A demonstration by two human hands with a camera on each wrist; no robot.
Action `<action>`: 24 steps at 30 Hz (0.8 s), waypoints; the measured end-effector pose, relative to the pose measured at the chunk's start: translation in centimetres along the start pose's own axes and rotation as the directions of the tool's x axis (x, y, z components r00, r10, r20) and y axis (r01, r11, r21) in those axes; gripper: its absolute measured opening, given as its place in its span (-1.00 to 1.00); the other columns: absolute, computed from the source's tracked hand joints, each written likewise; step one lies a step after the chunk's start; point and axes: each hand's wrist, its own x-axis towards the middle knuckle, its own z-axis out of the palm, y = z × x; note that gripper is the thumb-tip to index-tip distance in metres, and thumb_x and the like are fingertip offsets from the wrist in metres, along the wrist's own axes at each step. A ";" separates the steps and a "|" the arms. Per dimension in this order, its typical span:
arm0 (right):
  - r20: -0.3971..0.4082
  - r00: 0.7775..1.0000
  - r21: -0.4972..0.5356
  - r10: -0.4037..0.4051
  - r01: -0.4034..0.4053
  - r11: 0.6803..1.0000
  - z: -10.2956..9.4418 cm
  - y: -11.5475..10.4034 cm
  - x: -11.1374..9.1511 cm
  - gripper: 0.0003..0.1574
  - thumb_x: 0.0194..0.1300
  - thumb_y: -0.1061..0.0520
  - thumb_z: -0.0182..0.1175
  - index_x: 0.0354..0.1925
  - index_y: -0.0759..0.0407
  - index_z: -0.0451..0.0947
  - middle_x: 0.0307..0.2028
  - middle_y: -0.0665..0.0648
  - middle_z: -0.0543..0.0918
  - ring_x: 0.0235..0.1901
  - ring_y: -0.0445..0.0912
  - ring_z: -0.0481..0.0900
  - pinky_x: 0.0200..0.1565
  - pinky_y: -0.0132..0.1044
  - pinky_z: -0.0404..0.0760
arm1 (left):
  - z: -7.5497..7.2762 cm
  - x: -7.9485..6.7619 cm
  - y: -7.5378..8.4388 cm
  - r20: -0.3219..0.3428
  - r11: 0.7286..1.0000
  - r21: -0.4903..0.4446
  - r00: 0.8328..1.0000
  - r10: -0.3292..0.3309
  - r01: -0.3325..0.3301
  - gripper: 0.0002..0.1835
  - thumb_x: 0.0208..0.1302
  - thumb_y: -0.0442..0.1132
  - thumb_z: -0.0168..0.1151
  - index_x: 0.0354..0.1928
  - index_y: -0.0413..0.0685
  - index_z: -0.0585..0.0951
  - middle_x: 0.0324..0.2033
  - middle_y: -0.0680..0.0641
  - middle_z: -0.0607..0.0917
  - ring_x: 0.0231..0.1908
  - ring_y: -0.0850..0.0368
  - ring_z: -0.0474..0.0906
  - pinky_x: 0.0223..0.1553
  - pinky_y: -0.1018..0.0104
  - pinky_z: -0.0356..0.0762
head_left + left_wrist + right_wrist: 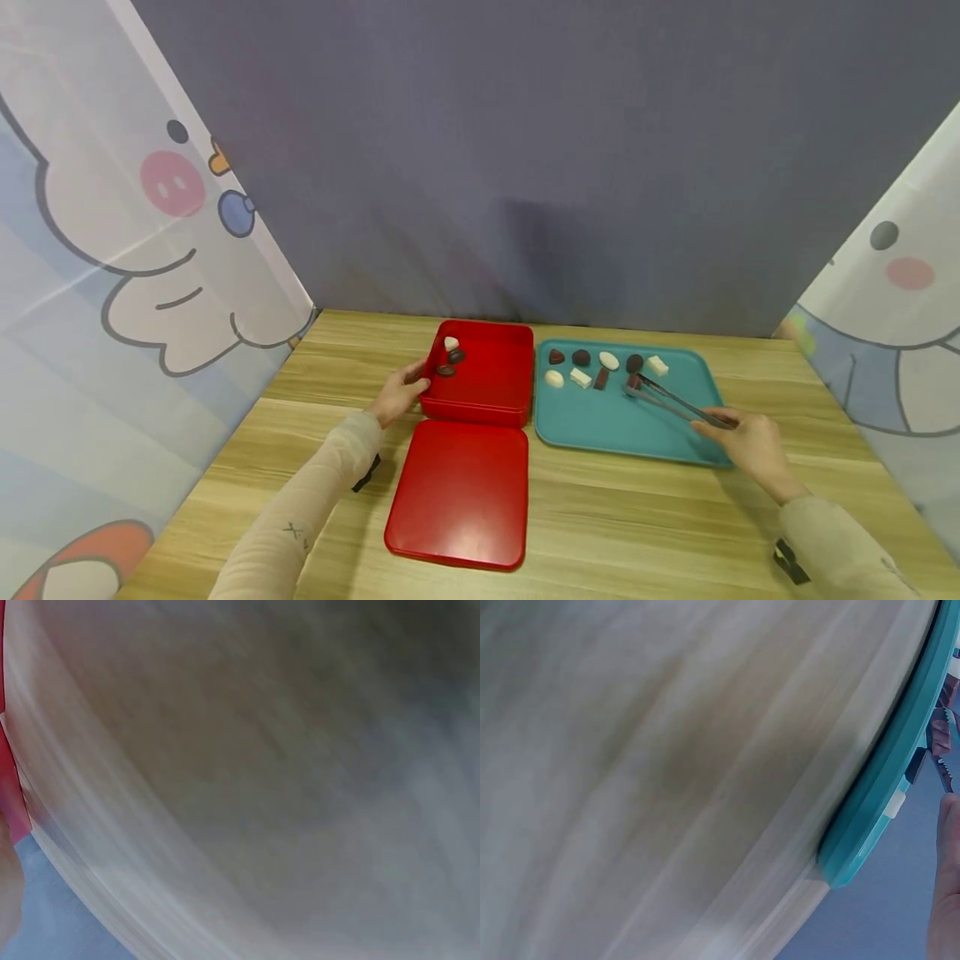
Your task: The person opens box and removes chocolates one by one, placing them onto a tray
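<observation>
My left hand (397, 395) holds the left side of an open red box (495, 367), thumb at its rim. Inside, along that side, lie a white chocolate (451, 343) and two dark ones (446, 371). In my right hand (753, 446) is a pair of metal tongs (678, 402), pointing left over the teal tray (600, 425). Between the tong tips sits a brown block-shaped chocolate (940, 738), close over the tray. Several white and dark chocolates, including a white oval (609, 361) and a dark bar (602, 379), lie around it in two rows.
A red lid (459, 496) lies flat in front of the box on the wooden table (600, 533). A grey panel (480, 167) rises behind the table, and cartoon-printed curtains (150, 275) stand at both sides.
</observation>
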 end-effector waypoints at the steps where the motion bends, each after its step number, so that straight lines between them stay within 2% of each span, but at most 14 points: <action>1: 0.000 1.000 0.001 -0.002 0.002 1.000 0.0 -0.1 0.0 -0.39 0.14 -0.13 0.25 -0.09 0.38 0.59 -0.15 0.45 0.61 -0.30 0.13 0.59 -0.43 -0.29 0.50 | 0.0 0.0 0.0 0.001 1.000 0.002 1.000 0.002 -0.002 -0.43 0.36 -0.35 -0.06 0.39 -0.14 0.12 0.32 -0.28 0.21 0.32 -0.15 0.12 0.28 -0.01 0.17; 4: -0.003 1.000 0.004 -0.014 0.014 1.000 0.2 -0.2 0.2 -0.41 0.13 -0.10 0.26 -0.11 0.40 0.59 -0.16 0.46 0.61 -0.25 0.22 0.59 -0.40 -0.20 0.54 | 0.0 0.1 -0.1 0.003 1.000 -0.006 1.000 0.001 -0.001 -0.43 0.36 -0.36 -0.06 0.38 -0.14 0.13 0.32 -0.27 0.21 0.32 -0.15 0.12 0.29 -0.01 0.16; 13: 0.015 1.000 0.017 -0.025 0.024 1.000 1.0 -0.1 0.3 -0.41 0.15 -0.08 0.25 -0.09 0.41 0.57 -0.17 0.46 0.61 -0.20 0.29 0.57 -0.31 -0.03 0.59 | 0.0 0.0 -0.3 0.006 1.000 -0.008 1.000 -0.003 0.003 -0.43 0.35 -0.36 -0.06 0.39 -0.14 0.12 0.33 -0.27 0.20 0.33 -0.15 0.11 0.29 -0.01 0.16; 24: 0.004 0.999 -0.003 -0.038 0.038 0.999 1.1 0.0 0.8 -0.45 0.12 -0.07 0.28 -0.13 0.39 0.60 -0.24 0.40 0.65 -0.28 0.21 0.60 -0.41 -0.21 0.54 | 0.0 0.2 -0.4 -0.002 1.000 -0.005 1.000 -0.009 0.009 -0.43 0.36 -0.35 -0.06 0.39 -0.12 0.13 0.33 -0.26 0.21 0.32 -0.15 0.14 0.27 -0.01 0.20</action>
